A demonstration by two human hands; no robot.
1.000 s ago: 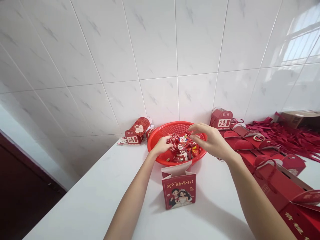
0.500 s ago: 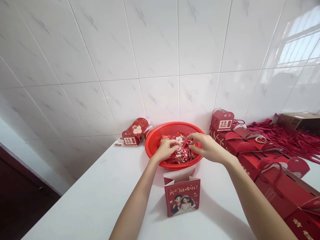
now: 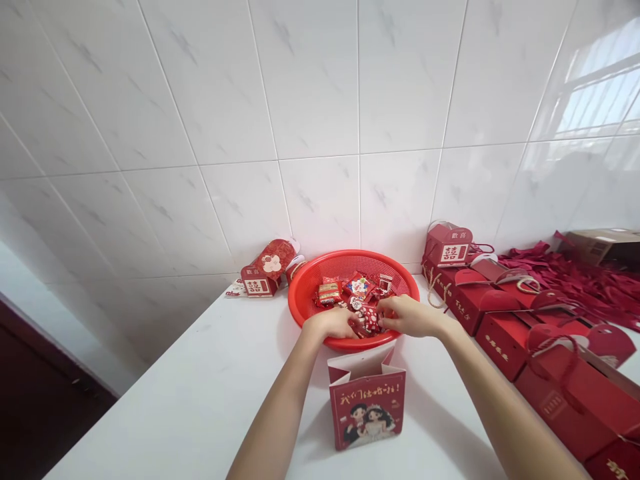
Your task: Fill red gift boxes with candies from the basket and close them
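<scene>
Packets [image 3: 360, 285]: in perforated plastic basket [image 3: 300, 313], frame centre; likely light, slippery (glossy film); best pinched mid-body.
Left hand [image 3: 336, 324]: fingers curled among packets; grasp cannot be told.
Right hand [image 3: 404, 316]: fingertips at spotted packet [image 3: 370, 319]; grip unclear.
Box [image 3: 367, 410]: folded card, probably stiff; lower centre.

Upright box [image 3: 369, 412] blks basket [image 3: 304, 288] nr side, red boxes [image 3: 503, 345] R; tbl [image 3: 215, 380] passable L.

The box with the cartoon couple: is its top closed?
No, the box stands before the red basket with its top open, its pale inner side showing.
</scene>
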